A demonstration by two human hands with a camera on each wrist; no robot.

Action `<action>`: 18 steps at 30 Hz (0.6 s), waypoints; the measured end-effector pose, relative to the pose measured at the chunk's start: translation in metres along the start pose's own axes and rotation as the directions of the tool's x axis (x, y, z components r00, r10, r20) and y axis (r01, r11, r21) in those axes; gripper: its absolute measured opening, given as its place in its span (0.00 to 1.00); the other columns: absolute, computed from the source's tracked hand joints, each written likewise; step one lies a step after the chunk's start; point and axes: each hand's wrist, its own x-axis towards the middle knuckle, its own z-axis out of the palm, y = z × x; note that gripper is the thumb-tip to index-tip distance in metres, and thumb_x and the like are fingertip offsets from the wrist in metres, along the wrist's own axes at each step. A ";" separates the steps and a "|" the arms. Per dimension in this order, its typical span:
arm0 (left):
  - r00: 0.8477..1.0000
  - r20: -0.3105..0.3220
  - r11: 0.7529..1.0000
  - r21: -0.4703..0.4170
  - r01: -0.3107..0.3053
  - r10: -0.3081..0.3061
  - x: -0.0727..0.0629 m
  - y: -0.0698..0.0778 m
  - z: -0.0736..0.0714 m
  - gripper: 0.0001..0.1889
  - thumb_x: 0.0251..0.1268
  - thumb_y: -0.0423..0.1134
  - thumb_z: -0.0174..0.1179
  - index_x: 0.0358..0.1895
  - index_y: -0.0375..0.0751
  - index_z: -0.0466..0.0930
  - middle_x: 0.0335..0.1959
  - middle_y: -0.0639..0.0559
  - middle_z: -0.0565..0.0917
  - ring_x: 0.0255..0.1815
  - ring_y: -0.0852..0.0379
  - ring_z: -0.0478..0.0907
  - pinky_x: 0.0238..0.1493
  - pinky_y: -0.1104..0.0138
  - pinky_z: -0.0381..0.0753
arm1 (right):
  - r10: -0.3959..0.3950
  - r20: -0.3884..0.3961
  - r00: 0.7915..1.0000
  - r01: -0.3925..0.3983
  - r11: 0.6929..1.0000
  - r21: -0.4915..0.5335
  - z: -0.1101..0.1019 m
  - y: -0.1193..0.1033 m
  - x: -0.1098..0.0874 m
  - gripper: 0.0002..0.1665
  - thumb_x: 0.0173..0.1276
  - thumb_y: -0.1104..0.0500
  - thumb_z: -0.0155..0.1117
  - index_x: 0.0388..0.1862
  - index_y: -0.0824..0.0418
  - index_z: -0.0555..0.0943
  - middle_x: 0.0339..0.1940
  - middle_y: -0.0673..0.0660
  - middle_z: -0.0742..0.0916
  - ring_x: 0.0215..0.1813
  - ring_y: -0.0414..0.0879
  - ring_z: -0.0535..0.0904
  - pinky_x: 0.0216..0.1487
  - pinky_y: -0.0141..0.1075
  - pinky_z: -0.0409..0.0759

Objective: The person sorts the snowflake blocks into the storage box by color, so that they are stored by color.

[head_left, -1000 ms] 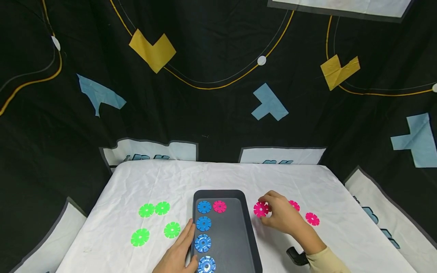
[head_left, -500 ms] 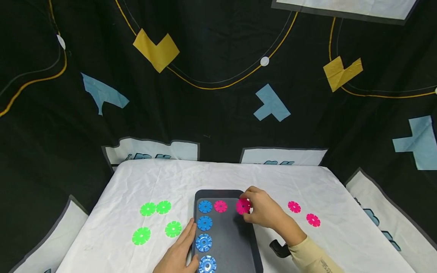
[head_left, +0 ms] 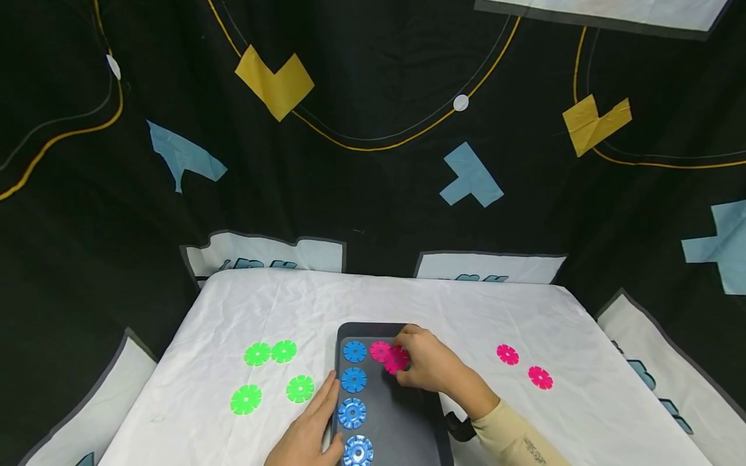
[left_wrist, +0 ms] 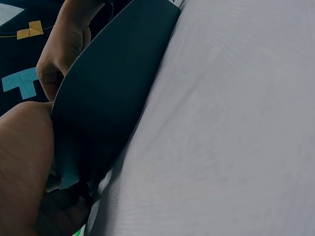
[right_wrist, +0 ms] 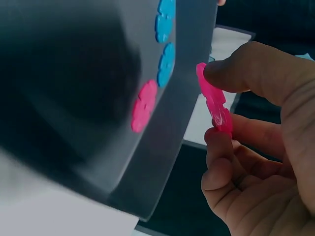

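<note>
"What does the right hand (head_left: 429,362) hold?"
"It pinches a pink disc (head_left: 396,360), just brought from the tabletop (head_left: 472,314) at right to over the tray (head_left: 402,424), lower centre."
"And the left hand (head_left: 307,428)?"
"Its straight fingers touch the tray's left side. Two pink discs (head_left: 508,354) remain at right, so the pink transfer looks unfinished."

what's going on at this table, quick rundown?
A person is handling small notched discs over a dark tray. The right hand pinches a pink disc above the tray, not yet set down, while the left hand rests against the tray's left side. In the tray, four blue discs show in a column, with one pink disc lying beside the farthest. On the white cloth, two pink discs lie to the right and four green discs to the left.
</note>
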 end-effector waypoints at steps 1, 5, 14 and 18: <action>1.000 0.000 1.000 0.001 -0.001 0.001 0.000 0.000 0.000 0.43 0.46 0.36 0.64 0.70 0.24 0.61 0.75 0.39 0.59 0.71 0.48 0.61 0.62 0.57 0.69 | -0.001 0.005 1.000 0.001 1.000 0.000 0.002 -0.001 0.001 0.28 0.45 0.55 0.77 0.47 0.63 0.84 0.44 0.53 0.82 0.37 0.39 0.74 0.32 0.26 0.76; 1.000 0.004 1.000 0.010 -0.002 0.002 0.000 0.001 0.000 0.42 0.47 0.36 0.64 0.70 0.24 0.62 0.75 0.39 0.59 0.71 0.47 0.62 0.62 0.57 0.69 | -0.018 0.036 0.999 0.018 1.000 -0.004 0.008 -0.005 0.006 0.27 0.44 0.56 0.78 0.46 0.62 0.85 0.43 0.52 0.81 0.38 0.39 0.73 0.31 0.24 0.75; 1.000 0.024 1.000 0.012 0.012 -0.012 0.000 0.002 -0.002 0.42 0.47 0.36 0.63 0.70 0.24 0.61 0.75 0.39 0.58 0.71 0.48 0.62 0.62 0.58 0.69 | -0.045 0.142 0.989 0.058 0.994 -0.090 0.026 -0.010 0.015 0.22 0.45 0.53 0.79 0.40 0.58 0.86 0.35 0.47 0.80 0.34 0.35 0.73 0.30 0.24 0.74; 1.000 0.024 1.000 0.021 0.013 -0.013 0.000 0.002 -0.002 0.42 0.47 0.37 0.63 0.70 0.24 0.62 0.75 0.39 0.59 0.71 0.48 0.62 0.62 0.58 0.70 | -0.038 0.153 0.987 0.056 0.991 -0.120 0.031 -0.011 0.017 0.22 0.44 0.52 0.79 0.39 0.57 0.86 0.31 0.45 0.79 0.30 0.34 0.72 0.29 0.25 0.73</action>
